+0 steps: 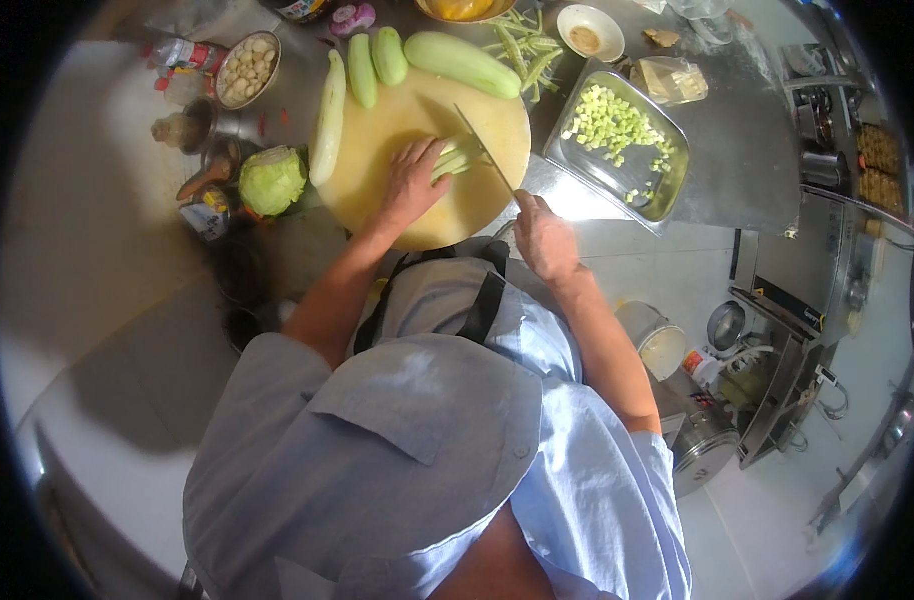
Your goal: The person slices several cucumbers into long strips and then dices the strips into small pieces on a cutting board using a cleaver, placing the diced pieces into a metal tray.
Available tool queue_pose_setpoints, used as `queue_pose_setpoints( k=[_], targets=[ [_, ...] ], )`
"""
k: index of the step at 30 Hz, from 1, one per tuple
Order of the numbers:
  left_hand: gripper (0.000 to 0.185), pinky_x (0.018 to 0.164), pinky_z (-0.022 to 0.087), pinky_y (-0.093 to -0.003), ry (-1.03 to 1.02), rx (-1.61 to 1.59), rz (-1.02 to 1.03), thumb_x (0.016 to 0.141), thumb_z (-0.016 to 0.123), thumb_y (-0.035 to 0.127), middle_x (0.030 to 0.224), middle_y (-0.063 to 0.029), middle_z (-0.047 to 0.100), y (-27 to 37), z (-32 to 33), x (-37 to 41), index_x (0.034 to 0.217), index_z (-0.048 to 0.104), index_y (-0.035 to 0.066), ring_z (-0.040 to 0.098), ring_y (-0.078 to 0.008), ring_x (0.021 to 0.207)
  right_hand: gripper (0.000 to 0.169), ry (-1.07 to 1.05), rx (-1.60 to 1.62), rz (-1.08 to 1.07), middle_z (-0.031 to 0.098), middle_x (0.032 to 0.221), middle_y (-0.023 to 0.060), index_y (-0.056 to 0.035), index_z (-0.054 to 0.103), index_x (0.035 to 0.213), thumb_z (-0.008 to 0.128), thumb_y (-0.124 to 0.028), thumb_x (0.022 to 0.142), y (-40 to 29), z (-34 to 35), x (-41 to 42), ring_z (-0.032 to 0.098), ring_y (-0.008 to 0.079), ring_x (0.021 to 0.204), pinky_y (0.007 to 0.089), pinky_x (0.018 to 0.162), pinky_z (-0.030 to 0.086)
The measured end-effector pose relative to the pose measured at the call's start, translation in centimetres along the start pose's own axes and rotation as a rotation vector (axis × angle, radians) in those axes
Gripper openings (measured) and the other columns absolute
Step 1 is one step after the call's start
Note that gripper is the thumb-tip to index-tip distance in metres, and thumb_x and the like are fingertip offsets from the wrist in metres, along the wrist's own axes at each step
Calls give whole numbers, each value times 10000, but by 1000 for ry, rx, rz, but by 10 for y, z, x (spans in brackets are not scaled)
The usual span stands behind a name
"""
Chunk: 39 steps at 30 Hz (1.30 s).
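Note:
My left hand (pixel 415 182) presses a bundle of pale green vegetable strips (pixel 457 157) against the round cutting board (pixel 415 229). In my right hand (pixel 547 236) is the handle of a kitchen knife (pixel 487 152), its blade seen nearly edge-on at the right end of the strips. Whether the blade touches them I cannot tell. Along the board's far and left rim lie a large pale green squash (pixel 460 64), two shorter ones, and a long slender one (pixel 327 124). Diced green pieces (pixel 610 124) lie in a steel tray (pixel 670 191) right of the board.
A cabbage (pixel 273 180) and a bowl of pale round pieces (pixel 248 71) stand left of the board. Green pods (pixel 528 49), a halved purple onion (pixel 352 19) and a white bowl (pixel 590 34) are at the back. A plastic-wrapped block (pixel 670 80) sits beyond the tray.

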State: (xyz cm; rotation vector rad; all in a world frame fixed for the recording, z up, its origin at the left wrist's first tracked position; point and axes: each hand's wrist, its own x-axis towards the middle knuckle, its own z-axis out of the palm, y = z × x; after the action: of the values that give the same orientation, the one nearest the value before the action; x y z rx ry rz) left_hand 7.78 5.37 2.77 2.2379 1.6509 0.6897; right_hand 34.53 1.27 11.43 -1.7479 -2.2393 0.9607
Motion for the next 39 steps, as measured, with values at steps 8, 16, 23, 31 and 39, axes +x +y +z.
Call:
queue_pose_setpoints(
  k=[8,16,23,31,39],
  targets=[
    [336,1043,484,-476,-55,-268,-19,828,770,126,1340,-165,617,-7,7,7,1145,695,47,595,-378,1223,416,10,-9,40,673,1199,237,-61,531,1368,566,-124,958,7,5,2,691,463,946,536,838,569],
    [227,998,509,-455,39,-330,4,795,795,93,1280,-172,629,-9,20,12,996,701,44,610,-380,1181,329,14,-12,47,676,1147,248,-54,535,1292,544,-114,969,3,10,6,693,458,936,540,821,568],
    [217,923,472,-474,-204,-73,-92,740,817,89,1060,-150,616,24,-7,45,811,613,65,583,-372,1050,268,24,-4,79,686,1092,277,-35,529,1241,541,-110,984,17,23,12,677,489,918,559,795,552],
    [140,964,463,-495,-137,16,118,802,691,62,1058,-262,646,1,30,43,911,725,-19,583,-425,1044,205,-85,-169,58,673,1060,254,-18,516,1169,490,-50,968,-41,-16,-11,706,451,886,517,775,590],
    [142,987,452,-503,-199,43,104,781,692,67,1006,-251,667,5,24,44,879,724,-30,576,-424,1055,208,-181,-225,134,670,1068,243,-11,500,1170,493,-31,963,-41,-11,-5,720,434,888,504,772,603]
  ],
)
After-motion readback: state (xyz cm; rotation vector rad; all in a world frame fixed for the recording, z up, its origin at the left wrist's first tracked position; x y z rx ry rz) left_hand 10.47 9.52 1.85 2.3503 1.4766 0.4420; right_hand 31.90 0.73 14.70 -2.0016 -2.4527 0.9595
